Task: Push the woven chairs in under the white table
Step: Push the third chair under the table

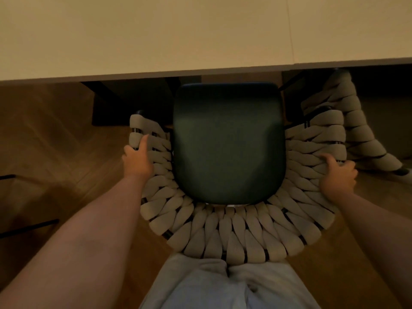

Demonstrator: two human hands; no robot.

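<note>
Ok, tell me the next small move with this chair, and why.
Probably keep pushing the chair straight forward. Both hands grip its woven arms, the left hand on one side and the right hand on the other, and only the front edge of the dark seat cushion has reached the white table; most of the seat lies outside its edge.

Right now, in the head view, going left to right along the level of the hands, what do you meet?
Wooden floor → left hand gripping the woven chair → dark seat cushion → right hand on the chair's other side → second woven chair.
</note>
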